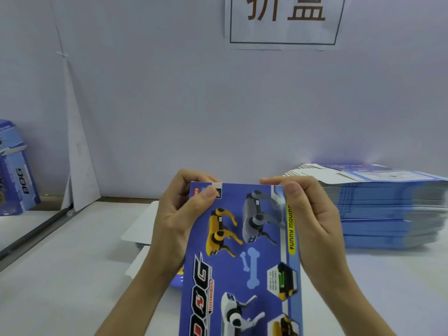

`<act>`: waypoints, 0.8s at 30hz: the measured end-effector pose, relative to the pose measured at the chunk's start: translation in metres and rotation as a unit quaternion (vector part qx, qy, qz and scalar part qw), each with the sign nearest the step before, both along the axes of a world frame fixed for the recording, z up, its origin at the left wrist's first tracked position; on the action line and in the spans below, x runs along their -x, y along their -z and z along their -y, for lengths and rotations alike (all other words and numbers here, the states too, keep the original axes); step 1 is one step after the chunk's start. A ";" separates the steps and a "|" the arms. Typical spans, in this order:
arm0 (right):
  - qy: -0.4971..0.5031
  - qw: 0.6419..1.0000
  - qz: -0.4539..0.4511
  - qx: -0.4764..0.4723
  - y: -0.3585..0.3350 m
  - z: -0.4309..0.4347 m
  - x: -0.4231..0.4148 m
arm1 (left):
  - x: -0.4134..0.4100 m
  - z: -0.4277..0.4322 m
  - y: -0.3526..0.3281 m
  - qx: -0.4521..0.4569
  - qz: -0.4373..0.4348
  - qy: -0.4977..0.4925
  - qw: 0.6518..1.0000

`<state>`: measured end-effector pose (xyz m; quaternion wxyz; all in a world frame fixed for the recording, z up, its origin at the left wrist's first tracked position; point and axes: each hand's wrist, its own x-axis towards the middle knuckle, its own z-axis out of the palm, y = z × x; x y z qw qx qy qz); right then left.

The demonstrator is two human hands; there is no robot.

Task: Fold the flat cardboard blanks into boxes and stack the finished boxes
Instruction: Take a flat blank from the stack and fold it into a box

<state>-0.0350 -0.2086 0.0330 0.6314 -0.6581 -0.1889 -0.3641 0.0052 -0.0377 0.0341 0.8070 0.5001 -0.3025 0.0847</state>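
Pale wall [169, 93] and white table [72, 275], with a blue blank [242, 263] gripped at its top corners.
A stack [388, 214] of blanks lies right of the right hand [312, 219], which pinches the blank's corner as the left hand [174, 214] pinches the other; a box [14, 175] stands far left of it.

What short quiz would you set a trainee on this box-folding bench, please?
1. True or false: the tall stack of flat blue cardboard blanks lies on the person's left.
2. How many hands grip the blue printed cardboard blank? A none, B one, C two.
3. Fill in: the folded blue cardboard box stands far to the person's ___.
Key: 1 false, it lies on the right; 2 C, the left hand and right hand; 3 left.
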 end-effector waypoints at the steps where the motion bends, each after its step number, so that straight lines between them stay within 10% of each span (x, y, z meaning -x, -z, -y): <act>1: 0.013 1.000 0.001 0.007 0.001 0.000 0.000 | 0.001 0.000 0.000 -0.002 0.004 -0.004 1.000; 13: -0.053 0.994 -0.080 0.051 0.004 0.006 -0.010 | -0.004 -0.002 -0.006 0.039 -0.063 -0.076 0.994; 19: -0.321 0.851 -0.355 0.218 0.002 0.028 -0.006 | -0.037 -0.024 0.010 0.090 -0.274 -0.201 0.936; 24: -0.144 0.939 -0.303 0.080 0.008 0.027 -0.011 | -0.038 -0.016 0.008 0.051 -0.279 -0.156 0.946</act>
